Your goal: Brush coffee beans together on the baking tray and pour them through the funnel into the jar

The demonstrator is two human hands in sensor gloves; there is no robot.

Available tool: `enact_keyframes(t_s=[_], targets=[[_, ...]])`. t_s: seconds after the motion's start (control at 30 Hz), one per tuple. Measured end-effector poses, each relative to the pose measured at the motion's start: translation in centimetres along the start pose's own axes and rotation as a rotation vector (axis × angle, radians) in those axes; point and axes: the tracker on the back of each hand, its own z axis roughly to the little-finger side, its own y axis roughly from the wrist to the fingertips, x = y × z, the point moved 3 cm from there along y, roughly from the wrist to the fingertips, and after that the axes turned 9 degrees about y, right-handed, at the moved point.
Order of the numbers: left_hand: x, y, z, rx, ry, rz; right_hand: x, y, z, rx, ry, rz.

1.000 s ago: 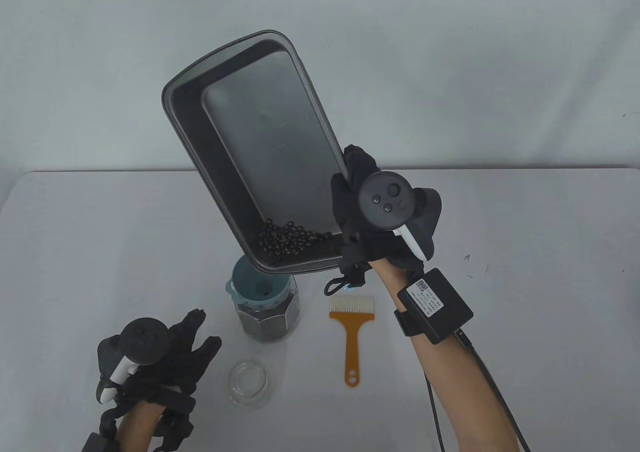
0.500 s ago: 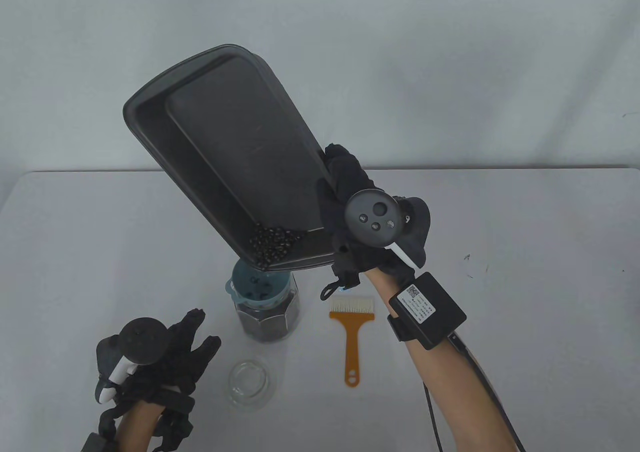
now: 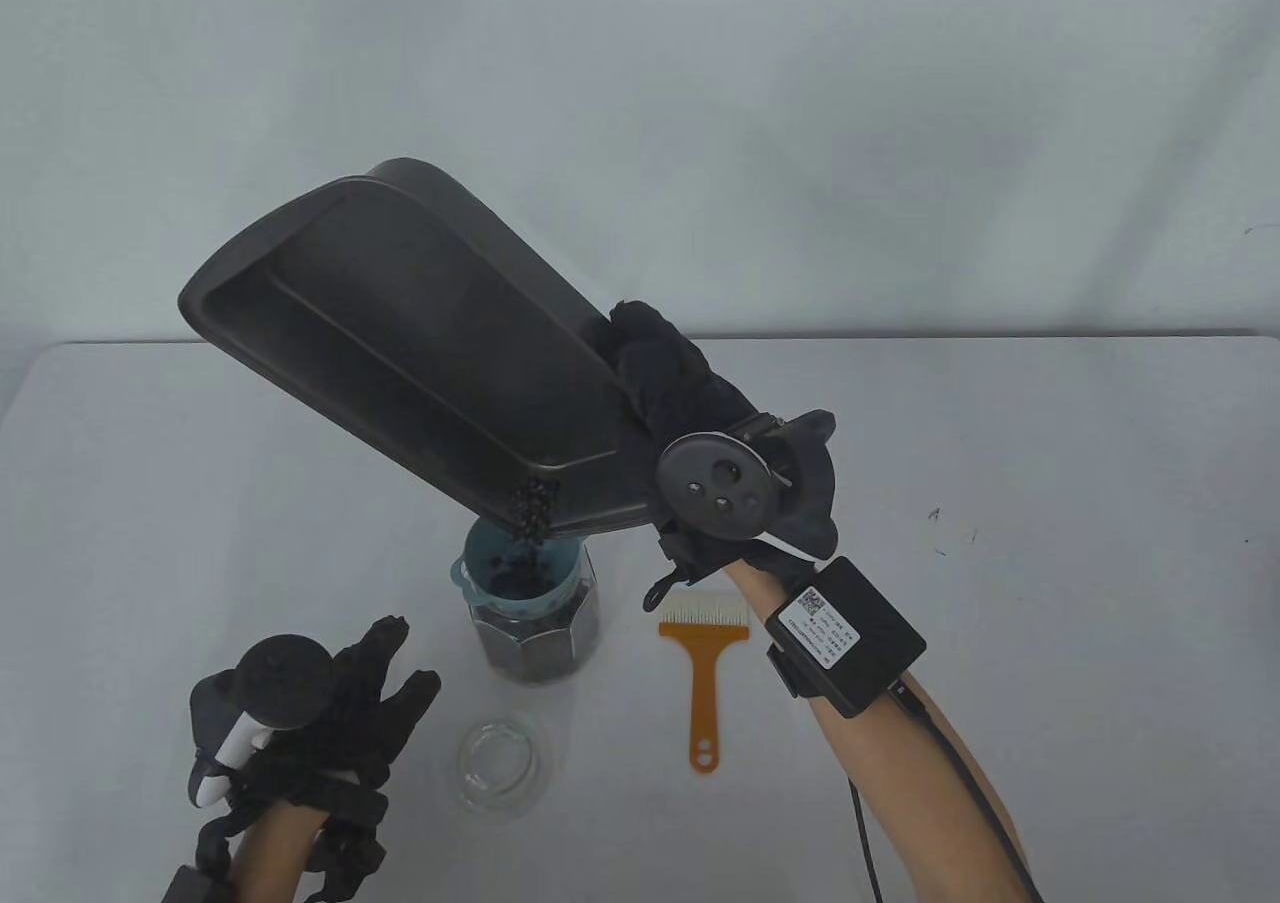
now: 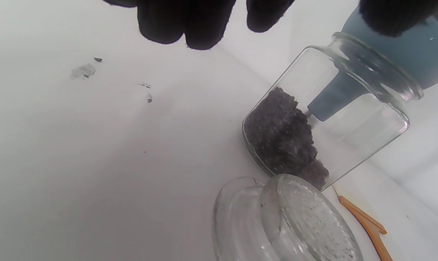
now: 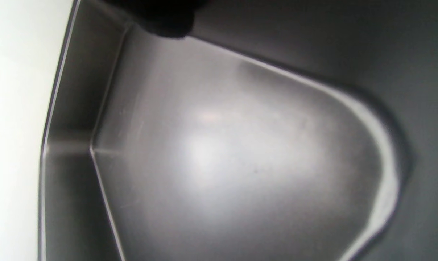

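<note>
My right hand grips the long edge of the dark baking tray and holds it tilted steeply above the table. Coffee beans spill off its low corner into the blue funnel seated in the glass jar. The jar holds a layer of beans at its bottom, with the funnel spout above them. My left hand rests on the table left of the jar, fingers straight and holding nothing. The right wrist view shows only the tray's bare inside.
An orange brush lies on the table right of the jar. The glass jar lid lies in front of the jar, also close in the left wrist view as the lid. A few dark specks mark the tabletop.
The right hand has tipped the tray further and swung its far end left and down. The beans slid to the low corner and now fall into the funnel. The left hand stayed still.
</note>
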Motion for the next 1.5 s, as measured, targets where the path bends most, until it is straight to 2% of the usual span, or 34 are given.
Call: enact_keyframes(t_s=[0.23, 0.4, 0.47, 0.6, 0.73, 0.8, 1.03, 1.2, 1.27, 1.5], targets=[[0.0, 0.0, 0.0, 0.0, 0.002, 0.0, -0.1, -0.3, -0.8, -0.068, -0.026, 0.015], [0.0, 0.0, 0.0, 0.0, 0.0, 0.002, -0.3, -0.2, -0.7, -0.046, -0.015, 0.026], [0.0, -0.1, 0.0, 0.001, 0.001, 0.001, -0.7, 0.0, -0.1, 0.018, 0.021, 0.04], [0.1, -0.1, 0.1, 0.001, -0.003, 0.001, -2.1, 0.6, 2.8, 0.236, 0.181, 0.038], [0.0, -0.1, 0.1, 0.0, -0.001, 0.006, -4.2, 0.1, 7.1, 0.466, 0.305, -0.028], [0.0, -0.1, 0.0, -0.002, -0.002, 0.009, -5.0, -0.5, 9.0, 0.535, 0.338, -0.059], [-0.1, 0.0, -0.1, -0.001, 0.006, 0.017, -8.3, -6.3, 18.0, 0.846, 0.438, -0.183], [-0.3, 0.0, -0.2, 0.003, 0.006, 0.026, -10.2, -12.6, 23.5, 1.025, 0.435, -0.227], [-0.4, 0.1, -0.2, 0.005, 0.01, 0.034, -10.8, -16.0, 25.8, 1.103, 0.456, -0.224], [-0.6, 0.2, -0.3, 0.014, 0.018, 0.043, -10.9, -26.0, 30.6, 1.299, 0.498, -0.229]])
